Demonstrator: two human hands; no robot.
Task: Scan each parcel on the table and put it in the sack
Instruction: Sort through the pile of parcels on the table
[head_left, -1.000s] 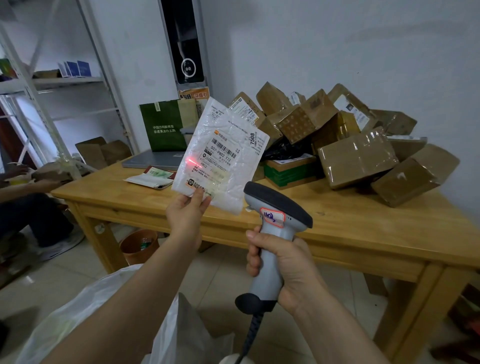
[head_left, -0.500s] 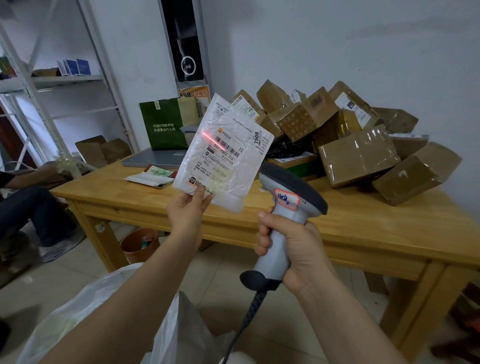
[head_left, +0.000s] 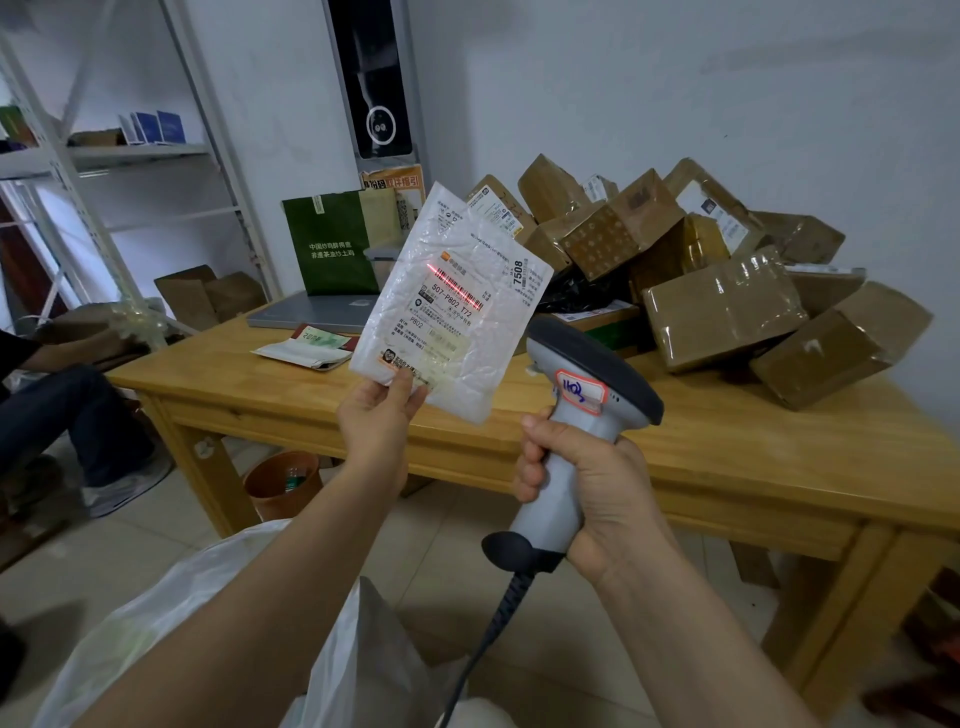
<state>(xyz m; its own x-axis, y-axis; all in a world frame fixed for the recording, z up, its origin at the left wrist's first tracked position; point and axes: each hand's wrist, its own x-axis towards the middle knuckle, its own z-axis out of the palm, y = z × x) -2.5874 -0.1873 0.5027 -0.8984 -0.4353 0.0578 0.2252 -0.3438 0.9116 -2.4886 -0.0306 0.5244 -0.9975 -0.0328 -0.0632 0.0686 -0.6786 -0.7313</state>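
Holding up a white bubble mailer (head_left: 470, 376), lower corner pinched in the left hand (head_left: 375, 418), before the wooden table (head_left: 737, 467). Gripping the barcode scanner (head_left: 584, 402) in the right hand (head_left: 592, 486), red scan line (head_left: 460, 285) across the label (head_left: 441, 322). Below the arms, a white sack (head_left: 145, 613).

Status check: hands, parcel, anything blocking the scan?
Left hand pinches parcel by its lower corner. Right hand grips scanner; red line crosses barcode. Nothing between them; sack below.
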